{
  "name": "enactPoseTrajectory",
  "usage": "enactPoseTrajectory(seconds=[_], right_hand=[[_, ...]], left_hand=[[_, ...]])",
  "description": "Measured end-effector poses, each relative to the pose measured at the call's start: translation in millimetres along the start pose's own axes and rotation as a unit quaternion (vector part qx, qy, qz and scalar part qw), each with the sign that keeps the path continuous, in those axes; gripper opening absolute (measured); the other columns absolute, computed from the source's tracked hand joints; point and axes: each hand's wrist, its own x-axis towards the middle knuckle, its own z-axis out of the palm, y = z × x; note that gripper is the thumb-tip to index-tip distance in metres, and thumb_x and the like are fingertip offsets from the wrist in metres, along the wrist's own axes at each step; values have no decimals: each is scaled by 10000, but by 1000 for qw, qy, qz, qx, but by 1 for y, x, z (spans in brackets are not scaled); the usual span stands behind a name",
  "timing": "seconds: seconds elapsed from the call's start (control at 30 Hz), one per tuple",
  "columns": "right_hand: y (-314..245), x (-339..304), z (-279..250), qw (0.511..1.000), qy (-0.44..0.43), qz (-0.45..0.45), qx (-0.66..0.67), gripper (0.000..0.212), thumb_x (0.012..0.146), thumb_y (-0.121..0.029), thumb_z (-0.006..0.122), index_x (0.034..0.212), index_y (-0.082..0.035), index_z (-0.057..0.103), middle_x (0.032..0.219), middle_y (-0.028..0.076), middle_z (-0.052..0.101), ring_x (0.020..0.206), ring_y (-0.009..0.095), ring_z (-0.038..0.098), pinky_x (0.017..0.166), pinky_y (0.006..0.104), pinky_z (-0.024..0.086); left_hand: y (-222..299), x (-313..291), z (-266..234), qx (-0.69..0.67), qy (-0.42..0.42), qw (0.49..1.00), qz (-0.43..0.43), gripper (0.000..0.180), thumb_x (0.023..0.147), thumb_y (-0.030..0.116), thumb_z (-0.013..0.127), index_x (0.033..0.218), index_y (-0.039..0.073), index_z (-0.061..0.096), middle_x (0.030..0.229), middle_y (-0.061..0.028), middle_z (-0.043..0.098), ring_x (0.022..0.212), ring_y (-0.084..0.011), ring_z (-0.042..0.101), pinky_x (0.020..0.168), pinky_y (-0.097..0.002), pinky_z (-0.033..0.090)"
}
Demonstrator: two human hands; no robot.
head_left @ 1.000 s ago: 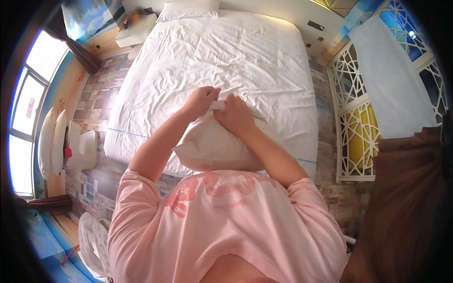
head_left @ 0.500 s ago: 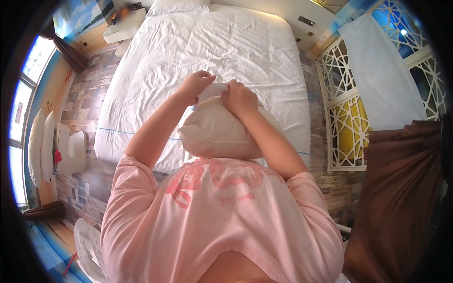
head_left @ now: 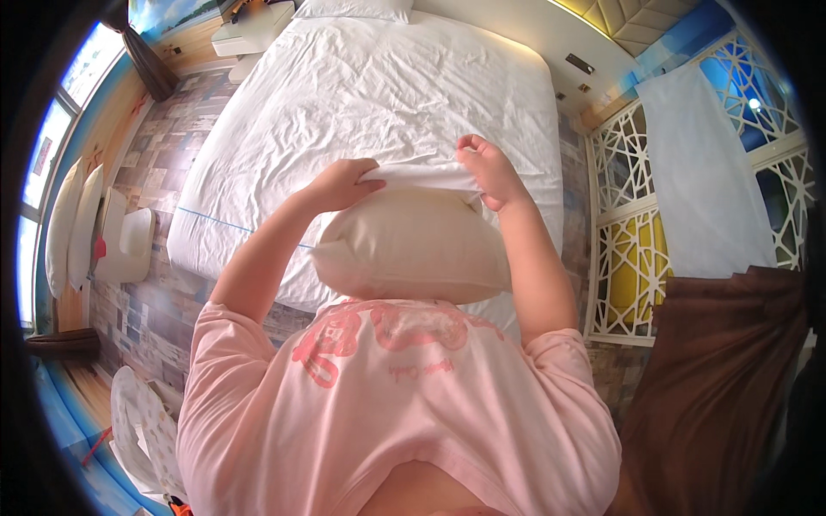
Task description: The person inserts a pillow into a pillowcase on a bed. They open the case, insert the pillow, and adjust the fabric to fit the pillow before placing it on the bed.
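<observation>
A plump cream pillow (head_left: 413,245) rests between my forearms, close against my shirt and over the near edge of the bed. Along its far side runs a white cloth band, which looks like the opening of a pillowcase (head_left: 420,177). My left hand (head_left: 344,183) is closed on the left end of that band, thumb pointing inward. At the right end, my right hand (head_left: 492,175) has curled fingers and grips the pillowcase edge near the pillow's far right corner. How far the case covers the pillow cannot be made out.
A bed with a wrinkled white sheet (head_left: 413,86) spreads ahead, another pillow (head_left: 353,9) at its far end. Two pillows (head_left: 64,228) lean at the left beside a white chair (head_left: 136,245). White cloth (head_left: 705,172) hangs over a lattice screen (head_left: 624,258); a brown curtain (head_left: 714,370) hangs at the right.
My hands have moved apart, the right one outward to the right, and the white band now stretches between them. The pillow has shifted slightly toward me and shows more of its surface.
</observation>
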Motion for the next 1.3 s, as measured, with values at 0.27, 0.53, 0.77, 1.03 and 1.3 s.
enactPoseTrajectory(seconds=[0.27,0.53,0.77,1.03,1.3], right_hand=[[33,5,32,778,133,-177,-588,423,800,-156,752,1169,-122,548,925,66,665,857,232,673,682,383,522],[99,-7,-36,829,215,4,-515,156,828,-169,649,978,-131,666,950,99,707,876,325,679,758,439,533],[55,-6,-61,980,172,5,-105,223,907,6,555,1058,-19,717,1001,71,724,854,142,644,742,322,532],[61,-39,-80,939,22,21,-342,87,898,-98,650,967,-72,696,1014,71,724,866,225,673,736,362,527],[182,-39,-126,922,267,7,-281,125,872,-152,680,942,-49,681,924,86,709,825,217,669,745,348,523]], left_hand=[[-23,2,5,-169,137,975,-47,378,974,362,631,875,1,684,691,-79,599,678,-154,528,658,-355,447],[-27,-20,4,-123,136,981,-65,339,976,319,628,921,-8,696,765,-97,624,706,-191,572,687,-356,471],[-20,-14,2,-15,129,991,40,323,971,306,614,935,-5,695,842,-160,655,753,-312,610,715,-421,481],[-14,-21,1,-7,59,996,-69,338,941,343,664,987,8,685,853,-186,690,795,-300,662,745,-408,503],[-33,-23,46,-218,25,972,-80,203,901,194,753,942,7,686,797,-44,647,762,-84,556,676,-304,492]])
